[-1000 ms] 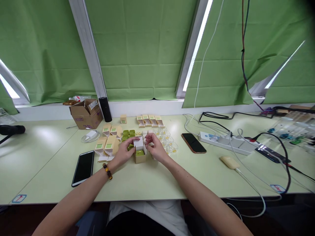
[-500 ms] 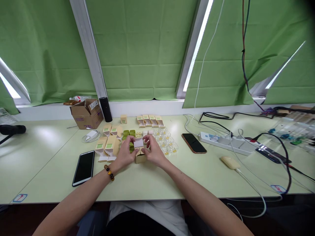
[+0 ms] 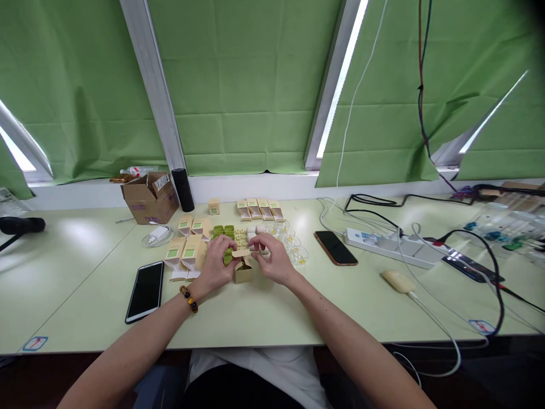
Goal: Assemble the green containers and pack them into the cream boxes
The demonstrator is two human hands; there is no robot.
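A small card box [image 3: 243, 276] stands on the counter [image 3: 272, 318] between two bare hands, its lid [image 3: 240, 253] raised, green containers [image 3: 229, 229] beyond it. We see the left hand [image 3: 219, 264] pinching the lid's left edge; the right hand's [image 3: 275, 260] grip is parted near the other edge, and whether it touches we cannot tell. In our judgement, thin card like this calls for light, even pressure at both corners, keeping the fold square.

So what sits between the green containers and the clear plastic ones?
In the head view, small yellowish pieces, then white pieces partly behind the right hand.
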